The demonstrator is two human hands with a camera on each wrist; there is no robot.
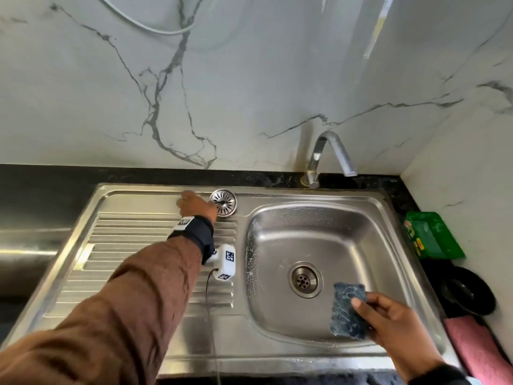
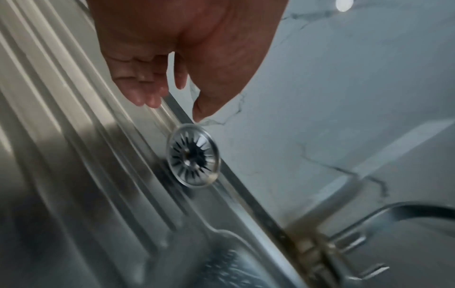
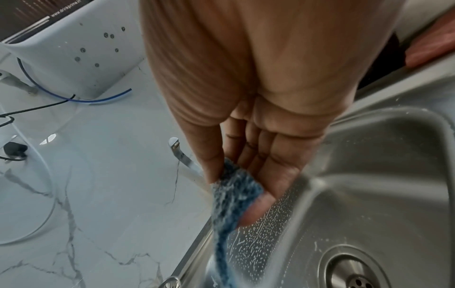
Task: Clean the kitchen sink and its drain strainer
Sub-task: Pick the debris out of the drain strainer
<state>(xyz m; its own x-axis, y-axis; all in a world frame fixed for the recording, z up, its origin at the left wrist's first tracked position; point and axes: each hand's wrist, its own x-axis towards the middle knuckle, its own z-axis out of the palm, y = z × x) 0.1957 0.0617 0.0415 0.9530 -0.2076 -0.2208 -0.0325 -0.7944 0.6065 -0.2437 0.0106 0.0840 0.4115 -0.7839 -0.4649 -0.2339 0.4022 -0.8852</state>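
The drain strainer (image 1: 223,202) sits on the flat back ledge of the steel sink (image 1: 416,218), out of its drain hole (image 1: 304,279) and to the left of the tap (image 1: 330,157). It looks like thin, stiff metal, so it is probably light, and it may be slippery if it is wet. A good place to take hold looks like the little knob in its middle, or its round rim.

The left hand (image 1: 195,204) is just beside the strainer. Its fingers (image 2: 150,97) hang down loose and hold nothing.

The right hand (image 1: 388,320) pinches a blue scrub pad (image 1: 348,309) between thumb and fingers, above the front of the bowl. The pad looks soft and bendy, and light too. White soapy streaks cover the bowl walls.

From the head view, the left hand covers the strainer's left edge, so I cannot tell there if they touch. The left wrist view is blurry. In the right wrist view the strainer is cut off at the bottom edge.
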